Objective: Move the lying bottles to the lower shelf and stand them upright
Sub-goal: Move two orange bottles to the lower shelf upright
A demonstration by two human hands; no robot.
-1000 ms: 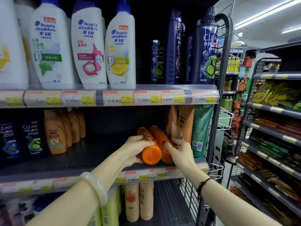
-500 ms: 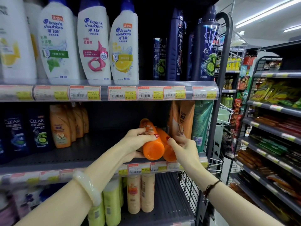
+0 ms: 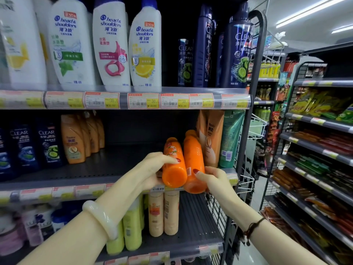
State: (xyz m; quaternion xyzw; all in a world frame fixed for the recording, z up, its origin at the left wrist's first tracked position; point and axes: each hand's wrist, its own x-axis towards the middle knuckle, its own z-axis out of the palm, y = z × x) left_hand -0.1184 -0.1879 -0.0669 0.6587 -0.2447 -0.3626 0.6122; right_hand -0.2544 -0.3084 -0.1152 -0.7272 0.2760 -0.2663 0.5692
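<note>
Shelving unit (image 3: 256, 111) with three tiers in view. Top tier, above the fingers: upright white and dark blue shampoo bottles (image 3: 110, 44). Middle shelf (image 3: 91, 169), level with the fingers: dark blue and tan bottles standing to the far left, tan and green tubes (image 3: 212, 138) standing just behind and to the right of the fingertips, a bare stretch between. Lower shelf (image 3: 196, 226), beneath the fingers: yellow-green bottles (image 3: 131, 228) and two cream bottles (image 3: 163, 213) upright, with free floor directly under the right hand. Left orange bottle (image 3: 173, 163), tilted with base toward the camera, grasped by the left hand (image 3: 152, 171), fingers (image 3: 170, 159) curled over its side, thumb hidden. Right orange bottle (image 3: 194, 161), touching the first, likewise tilted, grasped near its base by the right hand (image 3: 215, 180), thumb (image 3: 198, 174) pressed on its label. Both bases project past the middle shelf's front edge; whether either bottle rests on the shelf cannot be told. Task status, as judged: pick-up under way; neither bottle lowered or stood upright, so transfer to the lower shelf and setting upright remain for both
</note>
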